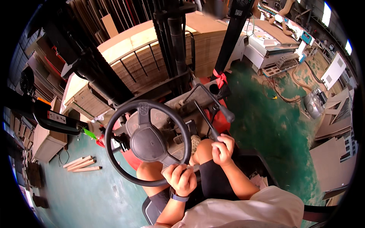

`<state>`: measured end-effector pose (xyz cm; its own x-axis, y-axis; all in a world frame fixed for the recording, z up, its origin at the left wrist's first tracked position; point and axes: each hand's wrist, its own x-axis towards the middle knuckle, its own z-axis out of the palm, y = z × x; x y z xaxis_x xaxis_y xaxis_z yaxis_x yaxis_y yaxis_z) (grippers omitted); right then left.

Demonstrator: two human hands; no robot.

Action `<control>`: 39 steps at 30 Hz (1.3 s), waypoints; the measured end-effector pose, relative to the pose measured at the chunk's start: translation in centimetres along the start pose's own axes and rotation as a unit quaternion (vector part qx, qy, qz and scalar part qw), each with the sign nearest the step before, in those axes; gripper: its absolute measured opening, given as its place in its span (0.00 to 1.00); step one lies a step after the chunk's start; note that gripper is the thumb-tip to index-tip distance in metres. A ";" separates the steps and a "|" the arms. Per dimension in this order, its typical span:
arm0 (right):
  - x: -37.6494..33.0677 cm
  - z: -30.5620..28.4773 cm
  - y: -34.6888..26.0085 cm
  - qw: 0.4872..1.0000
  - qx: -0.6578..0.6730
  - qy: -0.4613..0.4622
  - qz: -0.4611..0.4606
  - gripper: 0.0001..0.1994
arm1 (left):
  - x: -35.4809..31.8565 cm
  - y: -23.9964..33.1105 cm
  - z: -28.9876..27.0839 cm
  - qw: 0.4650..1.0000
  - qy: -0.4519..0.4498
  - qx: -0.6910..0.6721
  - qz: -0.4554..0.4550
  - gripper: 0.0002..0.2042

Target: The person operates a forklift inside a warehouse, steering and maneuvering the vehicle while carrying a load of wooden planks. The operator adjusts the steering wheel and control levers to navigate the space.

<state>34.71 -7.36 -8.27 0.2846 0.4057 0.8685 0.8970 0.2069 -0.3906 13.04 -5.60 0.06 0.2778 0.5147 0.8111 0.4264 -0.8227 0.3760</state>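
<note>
I sit in a forklift, with a black steering wheel in front of me. My left hand, a dark band on its wrist, is curled over the lower right of the wheel's rim. Its fingers are closed on the wheel. To the right of the wheel my right hand grips the end of a black control lever, covering its knob. A second bent lever with a dark knob stands just ahead, untouched. The black mast rises beyond the dashboard. Past it is a large stack of wooden boards.
Wood strips lie on the green floor at left, near a board-sided box. Many panels lean at the back. At right are a white machine, floor cables, a silvery motor-like unit and brown boards.
</note>
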 end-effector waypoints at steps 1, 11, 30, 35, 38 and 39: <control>1.1 0.3 -0.2 1.000 -0.004 -0.006 0.004 0.11 | -0.3 -0.3 0.5 1.000 0.004 -0.004 -0.002 0.14; 6.3 4.1 0.1 0.998 0.036 0.048 -0.011 0.16 | -1.1 0.2 1.0 0.999 0.005 0.052 -0.004 0.09; 5.6 5.0 0.0 0.996 0.025 0.080 0.020 0.17 | -0.4 0.6 1.3 0.999 0.004 0.029 -0.013 0.10; 5.5 5.3 -0.1 0.997 0.020 0.077 0.022 0.16 | -0.3 0.6 1.2 0.999 0.017 0.028 -0.009 0.12; 5.4 5.4 -0.3 0.996 0.021 0.078 0.033 0.15 | -0.2 0.5 0.9 1.000 0.008 0.022 -0.009 0.13; 5.3 5.3 -0.2 0.996 0.023 0.075 0.034 0.15 | -0.2 0.4 1.0 1.000 0.006 0.018 -0.010 0.13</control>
<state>34.23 -0.57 -5.18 0.3945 0.2840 0.8739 0.8586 0.2248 -0.4607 14.01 -5.83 -0.39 0.2598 0.5275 0.8089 0.4616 -0.8036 0.3758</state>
